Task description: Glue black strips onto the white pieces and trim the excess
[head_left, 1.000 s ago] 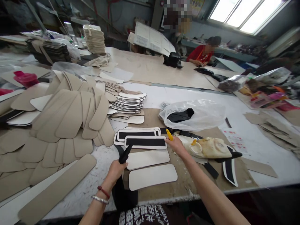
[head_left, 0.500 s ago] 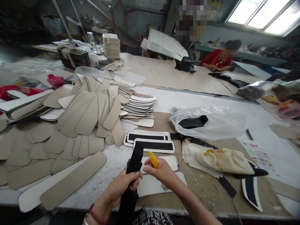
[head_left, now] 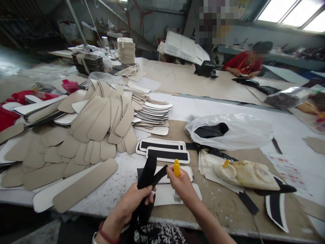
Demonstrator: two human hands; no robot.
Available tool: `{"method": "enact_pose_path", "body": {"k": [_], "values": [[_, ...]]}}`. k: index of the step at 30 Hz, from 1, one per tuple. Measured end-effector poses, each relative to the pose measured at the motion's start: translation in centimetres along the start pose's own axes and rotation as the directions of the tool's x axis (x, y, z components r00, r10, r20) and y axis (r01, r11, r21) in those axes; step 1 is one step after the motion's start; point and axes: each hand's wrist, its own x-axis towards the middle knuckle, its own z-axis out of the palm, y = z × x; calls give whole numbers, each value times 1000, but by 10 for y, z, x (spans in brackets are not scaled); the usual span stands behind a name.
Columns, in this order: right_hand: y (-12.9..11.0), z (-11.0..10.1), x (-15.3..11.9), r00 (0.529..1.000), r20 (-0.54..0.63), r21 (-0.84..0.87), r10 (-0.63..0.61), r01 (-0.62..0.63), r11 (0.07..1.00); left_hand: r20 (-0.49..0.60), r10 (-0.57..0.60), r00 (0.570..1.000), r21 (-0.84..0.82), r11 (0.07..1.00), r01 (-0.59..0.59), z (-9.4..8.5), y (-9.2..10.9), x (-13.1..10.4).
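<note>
A bundle of black strips [head_left: 148, 171] stands in my left hand [head_left: 137, 200], the thumb and fingers wrapped round it, with lengths hanging towards my lap. My right hand [head_left: 184, 186] pinches the end of one black strip [head_left: 160, 175], which slants away from the bundle. The same hand holds a yellow tool [head_left: 177, 167]; only its rounded yellow part shows. Below my hands lies a blank white piece [head_left: 165, 195]. Just beyond them sit rounded white pieces with black strips on them, the front one [head_left: 167, 155] whole in view.
Beige cut pieces [head_left: 96, 118] are heaped at left, next to a stack of white-edged pieces [head_left: 154, 113]. On the right are a clear plastic bag [head_left: 248, 134] with black material, a stained cream container [head_left: 256, 174] and a curved piece [head_left: 275, 210]. A person in red [head_left: 243, 64] works across the table.
My right hand has moved slightly right and now pulls one black strip out sideways from the bundle. The yellow tool is turned more upright. The view has shifted a little.
</note>
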Motion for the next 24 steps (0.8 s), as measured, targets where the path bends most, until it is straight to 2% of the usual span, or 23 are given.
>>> {"method": "enact_pose_path", "body": {"k": [3, 6, 10, 12, 15, 17, 20, 24], "values": [[5, -11, 0, 988, -103, 153, 118, -102, 983, -6, 12, 1000, 24, 1000, -12, -9, -6, -2], [20, -30, -4, 970, -161, 204, 180, -145, 968, -97, -49, 994, 7, 999, 49, -25, -19, -4], [52, -54, -21, 946, -169, 158, 275, -250, 955, -245, -96, 965, -22, 995, 93, -39, -42, 0], [68, -61, -30, 933, -149, 119, 327, -311, 943, -296, -110, 949, -39, 994, 103, -39, -48, 5], [86, -68, -36, 921, -143, 31, 362, -361, 932, -377, -78, 923, -44, 997, 67, -34, -47, 17], [93, -72, -34, 928, -185, -62, 324, -340, 939, -411, -43, 911, -36, 999, 31, -29, -41, 27], [100, -77, -27, 955, -256, -265, 149, -218, 940, -429, -34, 902, -52, 999, 12, -23, -34, 45], [106, -77, -17, 960, -254, -561, -114, -50, 827, -481, 27, 877, 49, 999, -4, -20, -35, 66]]}}
